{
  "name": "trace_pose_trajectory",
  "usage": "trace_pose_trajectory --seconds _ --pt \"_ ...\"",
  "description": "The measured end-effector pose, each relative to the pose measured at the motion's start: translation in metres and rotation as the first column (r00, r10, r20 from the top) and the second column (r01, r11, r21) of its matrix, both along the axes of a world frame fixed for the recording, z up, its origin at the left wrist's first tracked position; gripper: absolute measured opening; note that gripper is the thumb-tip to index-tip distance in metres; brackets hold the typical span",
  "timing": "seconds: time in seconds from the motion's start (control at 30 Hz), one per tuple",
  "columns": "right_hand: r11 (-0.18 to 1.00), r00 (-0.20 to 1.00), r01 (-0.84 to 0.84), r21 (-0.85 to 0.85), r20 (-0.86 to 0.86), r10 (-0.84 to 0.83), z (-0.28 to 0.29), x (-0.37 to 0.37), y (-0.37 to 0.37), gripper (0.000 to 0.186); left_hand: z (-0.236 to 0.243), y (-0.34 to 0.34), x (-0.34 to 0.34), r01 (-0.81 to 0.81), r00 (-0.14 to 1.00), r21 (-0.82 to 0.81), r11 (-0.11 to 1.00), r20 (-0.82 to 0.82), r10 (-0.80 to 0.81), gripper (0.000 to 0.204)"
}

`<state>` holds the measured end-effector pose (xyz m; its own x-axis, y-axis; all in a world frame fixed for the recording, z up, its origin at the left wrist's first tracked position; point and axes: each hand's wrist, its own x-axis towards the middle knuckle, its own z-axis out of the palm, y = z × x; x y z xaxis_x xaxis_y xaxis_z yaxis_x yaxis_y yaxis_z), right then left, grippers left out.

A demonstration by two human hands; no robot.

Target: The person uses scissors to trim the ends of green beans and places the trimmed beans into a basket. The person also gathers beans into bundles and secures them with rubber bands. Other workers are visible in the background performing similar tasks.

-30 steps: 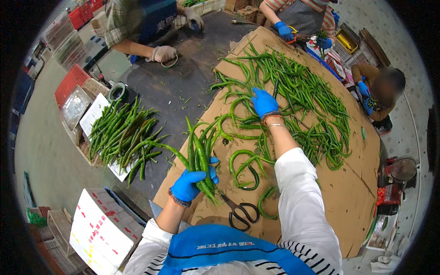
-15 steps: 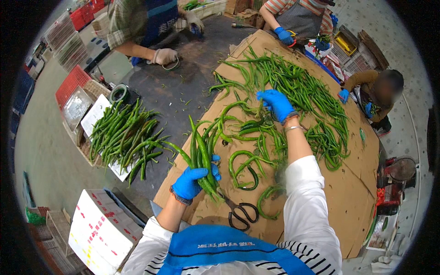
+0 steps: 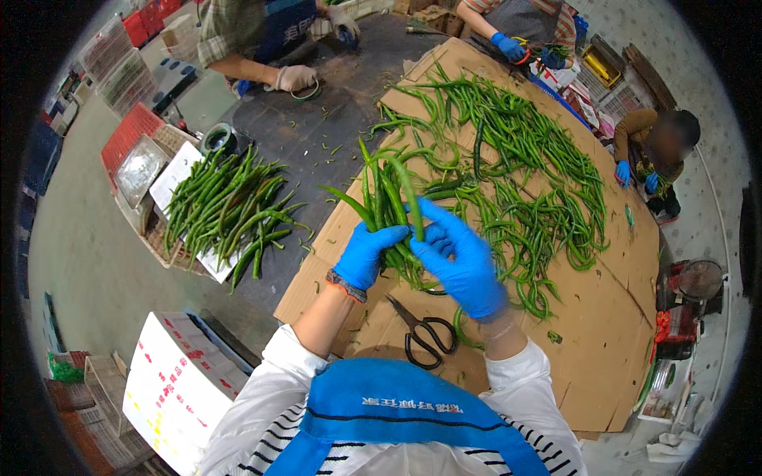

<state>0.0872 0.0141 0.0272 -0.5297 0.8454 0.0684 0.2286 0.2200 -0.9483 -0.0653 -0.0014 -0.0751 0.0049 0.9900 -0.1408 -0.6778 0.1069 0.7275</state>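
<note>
My left hand [image 3: 369,254], blue-gloved, is closed around a small bunch of long green chili peppers [image 3: 381,198], their tips pointing up and away from me. Against the right side of that bunch, my right hand [image 3: 460,266], also gloved in blue, pinches one curved pepper [image 3: 413,194] between thumb and fingers. Black-handled scissors [image 3: 425,337] lie on the cardboard [image 3: 587,365] just below both hands. Beyond them spreads a large loose heap of green chili peppers [image 3: 548,174], with some curled ones nearer to me.
At left, a pile of peppers [image 3: 230,198] rests on a white board beside a tape roll [image 3: 218,139]. A white printed box [image 3: 171,381] stands lower left. Across the dark table [image 3: 317,135] are co-workers' hands, one gloved hand [image 3: 508,47] with scissors. Another person sits far right.
My right hand has come back from the heap to the bunch in my left hand and now grips a pepper there. The left hand has moved slightly up and right.
</note>
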Motion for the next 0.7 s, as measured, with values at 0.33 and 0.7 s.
trace_pose_trajectory --seconds 0.33,0.7 --pt "0.965 0.986 0.020 0.262 0.156 -0.063 -0.046 -0.002 -0.016 0.054 -0.009 -0.012 0.001 0.142 0.972 0.055 0.988 0.180 -0.149 0.052" --pt "0.889 0.868 -0.195 0.415 0.495 -0.041 -0.049 -0.004 -0.013 0.057 -0.033 -0.017 0.003 0.223 0.910 0.114 0.968 0.332 -0.249 0.059"
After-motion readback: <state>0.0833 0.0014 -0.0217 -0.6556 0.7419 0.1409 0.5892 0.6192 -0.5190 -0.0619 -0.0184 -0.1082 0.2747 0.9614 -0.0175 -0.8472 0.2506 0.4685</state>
